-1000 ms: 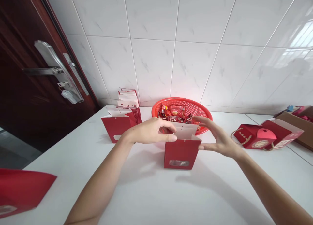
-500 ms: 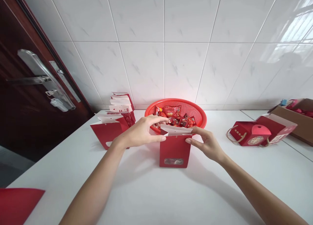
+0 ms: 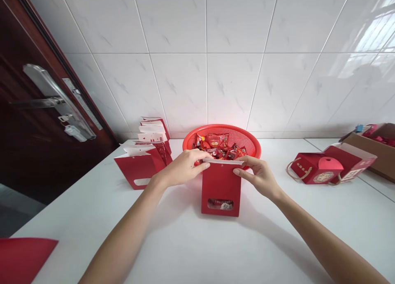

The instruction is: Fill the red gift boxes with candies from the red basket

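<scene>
A red paper gift bag (image 3: 221,185) stands upright in front of me, its white-lined top edges pressed nearly together. Through the small window low on its front, wrapped contents show. My left hand (image 3: 188,165) pinches the top left corner between thumb and fingers. At the top right corner, my right hand (image 3: 257,173) grips the rim the same way. Directly behind the bag sits a red plastic basket (image 3: 253,142) holding several wrapped candies (image 3: 217,140).
Several open red bags (image 3: 137,165) stand at the left near the wall. Red boxes with rope handles (image 3: 321,169) and a cardboard box (image 3: 370,152) are at the right. A red piece (image 3: 24,257) lies at the lower left. A door (image 3: 37,111) borders the left side.
Both hands have squeezed the bag's mouth from open to almost flat. The bag's front has straightened, and its window shows more clearly.
</scene>
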`<state>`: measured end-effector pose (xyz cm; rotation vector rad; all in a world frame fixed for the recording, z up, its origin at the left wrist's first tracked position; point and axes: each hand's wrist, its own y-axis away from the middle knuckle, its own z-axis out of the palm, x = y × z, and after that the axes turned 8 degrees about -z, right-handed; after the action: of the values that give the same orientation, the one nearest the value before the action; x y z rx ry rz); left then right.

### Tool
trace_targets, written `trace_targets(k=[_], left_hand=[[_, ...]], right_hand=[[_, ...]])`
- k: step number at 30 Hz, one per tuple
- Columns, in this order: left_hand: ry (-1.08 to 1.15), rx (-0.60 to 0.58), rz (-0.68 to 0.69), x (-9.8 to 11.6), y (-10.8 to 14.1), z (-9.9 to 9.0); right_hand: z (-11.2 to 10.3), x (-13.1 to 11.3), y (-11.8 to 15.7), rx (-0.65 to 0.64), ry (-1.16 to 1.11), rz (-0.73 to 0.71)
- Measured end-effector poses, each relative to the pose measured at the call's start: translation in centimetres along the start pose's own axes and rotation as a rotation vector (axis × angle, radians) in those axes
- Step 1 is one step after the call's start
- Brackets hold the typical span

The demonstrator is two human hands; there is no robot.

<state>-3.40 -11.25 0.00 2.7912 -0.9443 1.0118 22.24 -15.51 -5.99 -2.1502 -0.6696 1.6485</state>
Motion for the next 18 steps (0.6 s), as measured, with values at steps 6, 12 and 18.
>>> trace_targets(k=[6,12,18], left_hand=[[0.111,0.019,-0.009,0.2,0.1,0.4],[0.197,-0.012,-0.025,0.3,0.1,0.6],[0.273,0.036,0.006,0.3,0.1,0.9]], right_hand=[[-0.3,-1.6,-0.2,0.057,-0.221,0.056],[-0.4,-2.0,0.0,0.117,-0.227,0.106],[-0.4,-2.3,0.1,0.102,-0.257,0.073]])
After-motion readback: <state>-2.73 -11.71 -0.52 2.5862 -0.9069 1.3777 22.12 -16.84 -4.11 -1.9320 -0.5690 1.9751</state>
